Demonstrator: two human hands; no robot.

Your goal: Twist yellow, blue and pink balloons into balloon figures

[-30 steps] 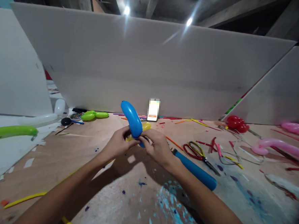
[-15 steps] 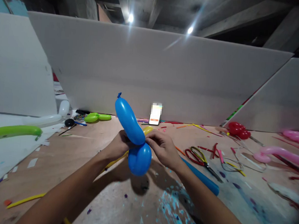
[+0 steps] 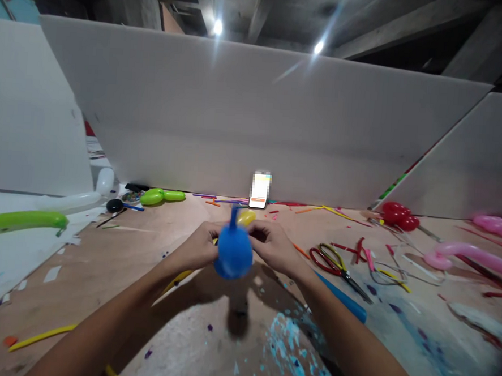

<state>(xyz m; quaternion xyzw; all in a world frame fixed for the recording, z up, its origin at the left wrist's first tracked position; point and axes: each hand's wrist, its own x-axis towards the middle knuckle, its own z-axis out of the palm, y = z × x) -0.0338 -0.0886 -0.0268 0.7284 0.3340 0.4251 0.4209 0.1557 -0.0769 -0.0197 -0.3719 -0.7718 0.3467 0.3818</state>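
A blue twisting balloon [image 3: 235,252] hangs between my hands over the middle of the table, its knotted end pointing toward me and slightly blurred. My left hand [image 3: 207,243] is closed on its left side, fingers partly hidden behind the blue bubble. On the other side my right hand [image 3: 273,241] pinches the balloon with thumb and fingers together. Part of a yellow balloon [image 3: 246,216] shows just behind the blue one. Another yellow length [image 3: 177,280] runs below my left wrist. Under my right forearm lies a long blue balloon [image 3: 342,298].
A lit phone [image 3: 260,189] leans on the white panel [image 3: 255,114] at the back. Scissors [image 3: 339,267] lie at right, near a red balloon [image 3: 398,215] and a pink balloon [image 3: 463,255]. Green balloons [image 3: 152,197] and a black-tipped pump-like item [image 3: 114,205] sit at left.
The blue balloon's long section, which pointed up and left, has swung round so its knotted end faces me. Both hands stay on the balloon in nearly the same place.
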